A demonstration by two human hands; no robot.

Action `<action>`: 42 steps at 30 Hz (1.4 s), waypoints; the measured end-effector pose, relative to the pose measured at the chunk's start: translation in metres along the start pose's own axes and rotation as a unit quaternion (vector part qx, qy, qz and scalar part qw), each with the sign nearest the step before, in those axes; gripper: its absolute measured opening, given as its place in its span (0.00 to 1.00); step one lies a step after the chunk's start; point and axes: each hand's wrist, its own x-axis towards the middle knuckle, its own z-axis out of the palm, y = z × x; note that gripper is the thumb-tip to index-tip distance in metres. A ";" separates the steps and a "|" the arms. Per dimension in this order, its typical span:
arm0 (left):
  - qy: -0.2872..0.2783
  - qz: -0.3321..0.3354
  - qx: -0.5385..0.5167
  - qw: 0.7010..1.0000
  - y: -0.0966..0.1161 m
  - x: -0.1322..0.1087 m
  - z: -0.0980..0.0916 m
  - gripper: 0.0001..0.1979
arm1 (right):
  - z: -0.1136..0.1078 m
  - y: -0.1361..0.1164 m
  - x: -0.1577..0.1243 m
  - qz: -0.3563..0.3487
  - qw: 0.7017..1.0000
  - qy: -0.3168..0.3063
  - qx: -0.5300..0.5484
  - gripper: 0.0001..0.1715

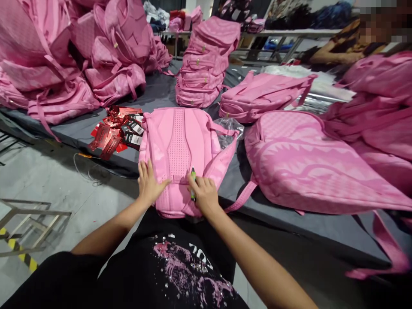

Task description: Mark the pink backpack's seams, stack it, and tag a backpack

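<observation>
A pink backpack [199, 133] lies in front of me at the table's edge, its padded back panel and shoulder straps facing up. My left hand [149, 183] rests on its lower left side, thumb and fingers spread apart. My right hand [206, 194] is closed on a slim green and black tool [193, 182] that points away from me; its exact kind is unclear. That hand lies over the lower right of the same backpack. Beside the bag on the left is a pile of red and black tags [111, 133].
Several pink backpacks are heaped at the left [112, 47] and stacked at the back [206, 64]. Another backpack [309, 159] with a shark-mouth print lies at right. A co-worker's arm [336, 53] shows beyond. A stool [28, 223] stands on the floor at left.
</observation>
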 end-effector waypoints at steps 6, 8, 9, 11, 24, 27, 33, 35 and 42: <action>0.041 0.233 0.035 0.971 -0.038 -0.071 0.031 0.42 | -0.009 -0.028 -0.056 0.058 0.996 0.062 0.031 0.25; 0.058 0.322 0.032 0.944 -0.026 -0.066 0.019 0.33 | -0.009 -0.021 -0.045 0.119 0.991 0.059 0.029 0.25; 0.072 0.361 0.027 0.929 -0.012 -0.056 0.010 0.28 | -0.007 -0.017 -0.039 0.136 0.989 0.058 0.028 0.25; 0.087 0.418 0.021 0.904 0.030 -0.024 -0.009 0.21 | 0.005 -0.009 -0.030 0.131 0.989 0.055 0.030 0.24; -0.159 0.747 0.165 0.624 0.262 0.130 0.025 0.20 | 0.029 -0.005 -0.040 0.110 0.990 0.086 0.034 0.20; -0.167 0.782 0.120 0.589 0.255 0.125 0.007 0.14 | 0.036 -0.007 -0.047 0.098 0.988 0.114 0.038 0.19; -0.189 0.769 0.107 0.602 0.244 0.126 -0.005 0.08 | 0.044 -0.007 -0.051 0.094 0.984 0.132 0.077 0.20; -0.174 0.771 0.124 0.600 0.241 0.130 -0.004 0.07 | 0.042 -0.007 -0.050 0.100 0.982 0.125 0.099 0.20; -0.076 0.772 0.112 0.621 0.216 0.152 -0.002 0.07 | -0.002 0.007 -0.037 0.183 0.919 0.236 0.259 0.17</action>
